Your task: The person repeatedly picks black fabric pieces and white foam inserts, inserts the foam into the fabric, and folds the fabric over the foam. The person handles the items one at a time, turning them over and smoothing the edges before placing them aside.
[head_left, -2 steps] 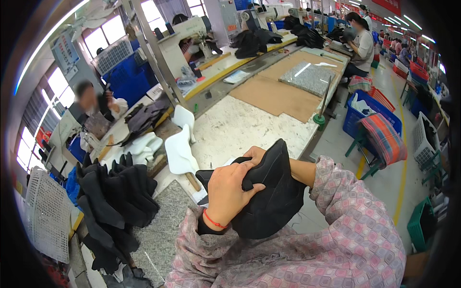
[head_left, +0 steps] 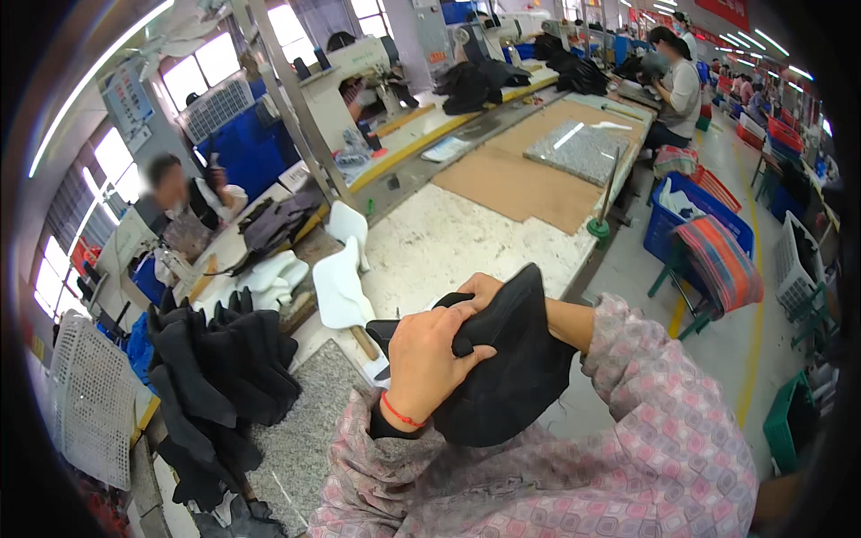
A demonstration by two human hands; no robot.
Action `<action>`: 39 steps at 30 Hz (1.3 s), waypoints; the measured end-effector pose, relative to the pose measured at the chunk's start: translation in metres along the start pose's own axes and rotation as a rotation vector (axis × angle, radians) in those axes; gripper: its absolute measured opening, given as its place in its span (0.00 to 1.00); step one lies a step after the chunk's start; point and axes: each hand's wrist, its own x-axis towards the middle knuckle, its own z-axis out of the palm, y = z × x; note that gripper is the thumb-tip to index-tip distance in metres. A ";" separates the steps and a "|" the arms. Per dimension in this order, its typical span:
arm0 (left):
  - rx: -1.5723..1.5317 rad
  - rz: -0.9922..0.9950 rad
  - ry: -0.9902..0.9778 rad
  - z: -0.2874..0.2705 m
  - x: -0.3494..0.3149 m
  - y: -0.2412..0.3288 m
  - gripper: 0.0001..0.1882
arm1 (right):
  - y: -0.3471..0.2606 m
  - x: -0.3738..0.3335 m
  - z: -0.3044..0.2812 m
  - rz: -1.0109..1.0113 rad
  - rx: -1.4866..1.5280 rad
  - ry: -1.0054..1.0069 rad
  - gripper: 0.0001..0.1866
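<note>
Close to our chest, above the near table edge: black stitched fabric piece [head_left: 507, 386], off the surface, between both hands. Left hand [head_left: 423, 354] has thumb and fingers clamped on its left edge, where the cloth folds. Right hand [head_left: 482, 287] is round the far side, top knuckles showing; fingertips hidden, can't tell whether they grip.

Key relation: the piece lies right of our left fingers, long axis roughly up-down in view, peak leaning right, rounded end toward us. Left hand is on the near face, so nearer; right forearm passes behind.

Just left of the hands: wooden handle [head_left: 363, 342], working end unclear. Further left, black fabric stack [head_left: 220, 368] beside a grey speckled slab [head_left: 309, 430].

Beyond the hands: white flat cut-outs [head_left: 345, 291] on our pale worktable [head_left: 404, 233], then brown cardboard [head_left: 502, 184] with a second speckled slab [head_left: 574, 151] on it. Green-based spike [head_left: 598, 228] at the table's right edge. Off right, blue crate [head_left: 659, 238]. Farther out, sewing machine [head_left: 354, 65] and a seated co-worker [head_left: 680, 97].
</note>
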 end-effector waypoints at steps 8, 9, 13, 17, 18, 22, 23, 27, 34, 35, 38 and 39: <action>0.046 0.069 0.023 0.011 0.019 0.016 0.22 | -0.006 -0.025 -0.030 0.008 -0.197 0.245 0.17; 0.048 0.070 0.017 0.015 0.021 0.015 0.21 | 0.000 -0.025 -0.023 -0.009 -0.027 0.168 0.18; 0.015 -0.084 -0.159 0.018 0.019 0.013 0.21 | 0.021 -0.025 -0.008 -0.232 -0.054 0.029 0.18; -0.035 -0.034 -0.233 0.004 0.024 0.012 0.23 | 0.032 -0.019 -0.009 0.076 -0.071 0.112 0.20; -0.047 -0.005 -0.256 0.000 0.026 0.011 0.24 | 0.034 -0.016 -0.008 0.104 -0.135 0.131 0.20; -0.135 -0.178 -0.346 -0.013 0.027 0.008 0.23 | 0.031 -0.009 -0.010 0.027 -0.196 0.116 0.21; -0.150 -0.119 -0.303 -0.012 0.026 0.006 0.21 | 0.026 -0.011 -0.013 0.036 -0.270 0.133 0.22; -0.098 -0.104 -0.235 -0.002 0.021 0.003 0.19 | -0.020 -0.031 -0.049 -0.001 -0.461 0.488 0.14; -0.082 -0.080 -0.084 0.002 0.013 0.010 0.19 | -0.069 -0.074 0.004 -0.905 -0.773 0.680 0.04; -0.080 -0.075 -0.082 0.000 0.011 0.010 0.19 | -0.066 -0.071 0.010 -0.802 -0.764 0.737 0.02; -0.090 -0.109 -0.084 -0.006 0.008 0.004 0.19 | -0.057 -0.059 0.020 -0.793 -0.849 0.762 0.01; -0.109 -0.130 -0.098 -0.007 0.007 0.002 0.19 | -0.054 -0.053 0.022 -0.739 -0.859 0.765 0.01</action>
